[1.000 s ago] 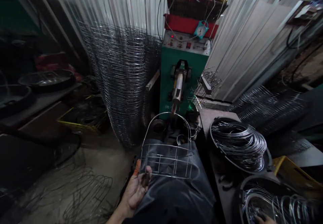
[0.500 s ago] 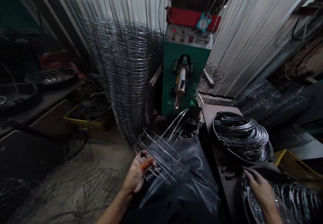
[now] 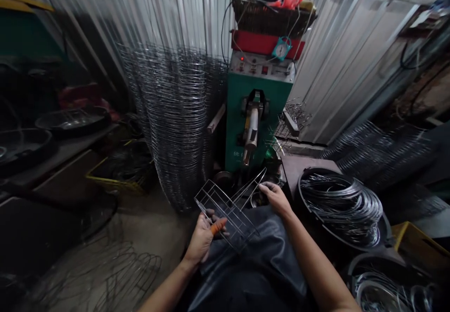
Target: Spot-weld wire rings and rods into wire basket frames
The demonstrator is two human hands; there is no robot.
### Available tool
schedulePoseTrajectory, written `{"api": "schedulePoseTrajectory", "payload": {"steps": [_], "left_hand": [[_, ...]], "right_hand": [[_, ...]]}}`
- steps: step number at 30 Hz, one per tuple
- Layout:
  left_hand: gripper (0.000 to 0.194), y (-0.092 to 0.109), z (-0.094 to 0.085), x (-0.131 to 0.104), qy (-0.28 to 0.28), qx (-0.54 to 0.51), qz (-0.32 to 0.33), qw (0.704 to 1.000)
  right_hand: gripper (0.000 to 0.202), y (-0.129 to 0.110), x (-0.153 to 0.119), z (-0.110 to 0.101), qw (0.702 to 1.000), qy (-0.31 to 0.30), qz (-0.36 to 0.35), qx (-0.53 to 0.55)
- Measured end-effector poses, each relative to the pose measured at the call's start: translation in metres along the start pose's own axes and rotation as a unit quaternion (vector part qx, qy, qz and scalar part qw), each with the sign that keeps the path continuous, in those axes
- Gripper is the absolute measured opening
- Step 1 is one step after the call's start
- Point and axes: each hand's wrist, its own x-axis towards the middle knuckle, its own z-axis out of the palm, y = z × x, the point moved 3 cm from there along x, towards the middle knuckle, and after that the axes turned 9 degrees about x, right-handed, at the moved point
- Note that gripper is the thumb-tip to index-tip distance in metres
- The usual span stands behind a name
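My left hand (image 3: 207,232), with an orange covering on its thumb, is closed on the lower left side of a wire frame (image 3: 225,204) of thin crossed rods. The frame hangs tilted over a dark apron (image 3: 253,265) on my lap. My right hand (image 3: 276,197) is closed at the upper right, with its fingertips at the end of the long wires that stick out from the frame. Whether those wires are joined to the frame is too fine to tell. Just beyond stands a green machine (image 3: 235,110) with a metal arm (image 3: 251,126) pointing down toward my hands.
Tall stacked wire rings (image 3: 179,124) stand left of the machine. Bowls of wire rings (image 3: 337,199) sit at the right. A yellow crate (image 3: 116,180) and loose wire frames (image 3: 130,270) lie at the left.
My right hand has moved left from the lower right bowl to the wires by the frame. My left hand and the frame have shifted slightly right; the view has tilted up.
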Motion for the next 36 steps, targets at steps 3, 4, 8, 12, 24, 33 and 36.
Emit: {"api": "schedulePoseTrajectory", "payload": {"steps": [3, 4, 8, 12, 24, 33, 36], "left_hand": [[0.062, 0.001, -0.003, 0.009, 0.014, 0.007, -0.005, 1.000], [0.062, 0.001, -0.004, 0.012, 0.016, 0.010, -0.007, 1.000], [0.059, 0.004, -0.007, 0.024, 0.007, 0.019, -0.015, 1.000], [0.057, 0.004, -0.007, 0.037, -0.004, 0.018, -0.026, 0.999], [0.062, 0.006, 0.000, 0.068, 0.024, 0.012, -0.070, 0.997], [0.061, 0.009, 0.002, 0.075, 0.033, 0.016, -0.075, 0.997], [0.061, 0.010, 0.003, 0.077, 0.035, 0.017, -0.073, 0.997]], "right_hand": [[0.039, 0.011, 0.011, 0.006, 1.000, -0.011, 0.008, 0.028], [0.039, 0.014, 0.014, 0.007, 0.999, -0.012, 0.009, 0.036], [0.038, 0.022, 0.024, 0.010, 0.997, -0.015, 0.030, 0.074], [0.034, 0.026, 0.034, 0.012, 0.993, -0.013, 0.045, 0.111], [0.025, 0.033, 0.070, 0.018, 0.986, 0.017, 0.049, 0.161], [0.030, 0.051, 0.078, 0.018, 0.979, 0.027, 0.066, 0.193], [0.029, 0.052, 0.081, 0.017, 0.978, 0.035, 0.059, 0.198]]}}
